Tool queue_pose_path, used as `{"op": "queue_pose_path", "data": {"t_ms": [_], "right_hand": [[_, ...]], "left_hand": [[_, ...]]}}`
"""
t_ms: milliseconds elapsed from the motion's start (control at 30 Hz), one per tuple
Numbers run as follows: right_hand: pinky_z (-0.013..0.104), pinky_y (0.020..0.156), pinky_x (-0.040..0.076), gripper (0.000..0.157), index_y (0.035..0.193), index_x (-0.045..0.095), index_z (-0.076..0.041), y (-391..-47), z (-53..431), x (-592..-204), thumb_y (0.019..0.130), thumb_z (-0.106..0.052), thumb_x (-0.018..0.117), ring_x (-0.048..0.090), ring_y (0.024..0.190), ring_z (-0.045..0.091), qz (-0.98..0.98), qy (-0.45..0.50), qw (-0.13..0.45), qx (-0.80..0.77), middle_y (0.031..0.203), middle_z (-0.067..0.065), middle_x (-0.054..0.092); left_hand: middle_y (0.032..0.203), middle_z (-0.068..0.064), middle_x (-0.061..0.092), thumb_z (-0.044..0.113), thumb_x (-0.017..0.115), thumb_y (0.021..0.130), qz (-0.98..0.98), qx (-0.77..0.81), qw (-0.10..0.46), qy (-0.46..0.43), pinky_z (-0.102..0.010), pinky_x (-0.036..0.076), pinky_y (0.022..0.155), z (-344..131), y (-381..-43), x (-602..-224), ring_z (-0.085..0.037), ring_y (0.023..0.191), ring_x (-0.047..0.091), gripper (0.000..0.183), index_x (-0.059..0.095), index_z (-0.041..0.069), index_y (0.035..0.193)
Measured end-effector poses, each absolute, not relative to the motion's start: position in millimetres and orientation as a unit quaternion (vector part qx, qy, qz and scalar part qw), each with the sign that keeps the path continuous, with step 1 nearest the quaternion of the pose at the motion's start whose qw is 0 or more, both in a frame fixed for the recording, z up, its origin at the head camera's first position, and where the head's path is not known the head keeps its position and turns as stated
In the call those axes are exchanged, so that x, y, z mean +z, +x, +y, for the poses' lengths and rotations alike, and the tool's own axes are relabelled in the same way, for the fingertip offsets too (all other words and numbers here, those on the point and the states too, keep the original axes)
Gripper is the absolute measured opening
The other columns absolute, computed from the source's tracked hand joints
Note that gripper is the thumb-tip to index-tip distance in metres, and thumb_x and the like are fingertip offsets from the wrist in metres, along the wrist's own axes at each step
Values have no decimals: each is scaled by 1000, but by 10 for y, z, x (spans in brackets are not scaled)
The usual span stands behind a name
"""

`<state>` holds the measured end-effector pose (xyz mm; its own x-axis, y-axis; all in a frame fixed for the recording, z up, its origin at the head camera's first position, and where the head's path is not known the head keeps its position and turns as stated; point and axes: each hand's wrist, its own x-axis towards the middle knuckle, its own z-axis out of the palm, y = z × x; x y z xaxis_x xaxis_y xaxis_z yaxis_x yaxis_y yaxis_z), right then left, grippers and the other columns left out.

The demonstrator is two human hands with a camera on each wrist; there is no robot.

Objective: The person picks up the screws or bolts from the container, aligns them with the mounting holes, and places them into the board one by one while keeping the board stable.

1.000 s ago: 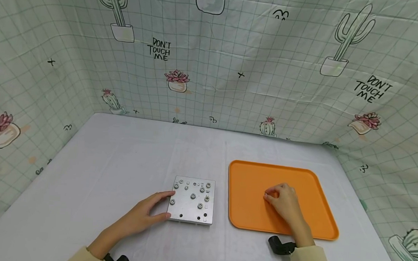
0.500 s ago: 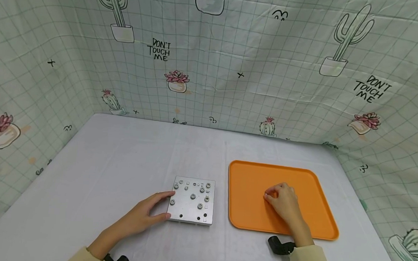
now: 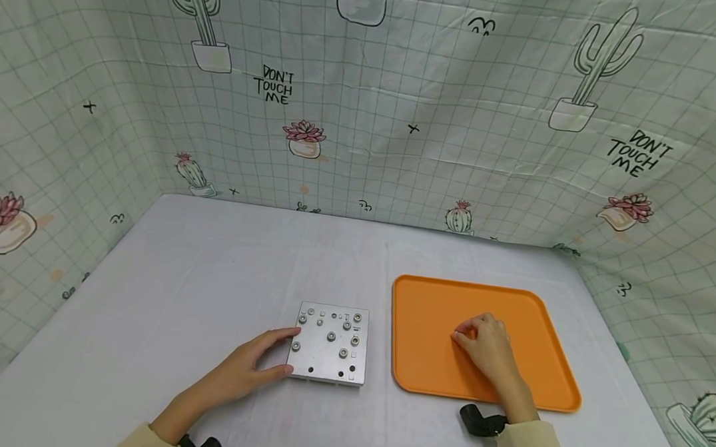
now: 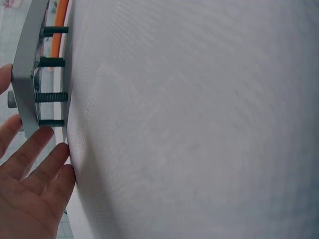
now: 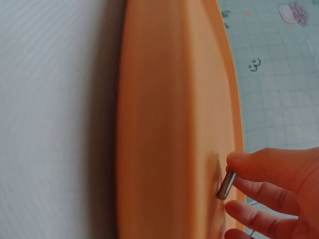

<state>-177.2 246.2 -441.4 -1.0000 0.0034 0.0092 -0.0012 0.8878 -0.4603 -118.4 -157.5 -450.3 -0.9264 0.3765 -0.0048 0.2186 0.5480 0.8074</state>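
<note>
A square silver metal plate (image 3: 322, 358) with several round socket-head screws and a few bare holes lies on the white table. At its left edge, my left hand (image 3: 246, 362) touches it, thumb and index finger spread apart. In the left wrist view, threaded screw shanks (image 4: 51, 97) stick out under the plate, and the other fingers lie beside its edge. My right hand (image 3: 487, 346) is over the orange tray (image 3: 426, 300). Its thumb and fingers pinch a small threaded screw (image 5: 227, 185), shank showing below the thumb; the head end is hidden in the grip.
The tray has a low raised rim and stands to the right of the plate. A cloth printed with cacti (image 3: 362, 117) hangs behind and on both sides of the table. Black wrist-worn devices (image 3: 481, 421) sit at both cuffs.
</note>
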Motion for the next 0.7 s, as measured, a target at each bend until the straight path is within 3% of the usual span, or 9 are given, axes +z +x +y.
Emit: {"op": "queue_pose_path", "data": {"t_ms": [367,700], "right_hand": [[38,76,38,18,89,63,1,-1810,2370,-4344,86,-17,65,44,93,32,-962,11,12,274,101,19,56],[51,93,37,15,90,63,-1,-1839,2062,-4188,86,-16,64,42,111,37,-938,27,5,345,106,18,56]], "left_hand": [[141,1,46,39,65,85,875,444,89,172,-48,32,109,-1572,-1185,-4497,-26,135,37,58,45,22,137],[141,-3,46,40,63,86,873,443,93,180,-52,31,108,-1562,-1176,-4478,-29,134,38,57,45,21,137]]}}
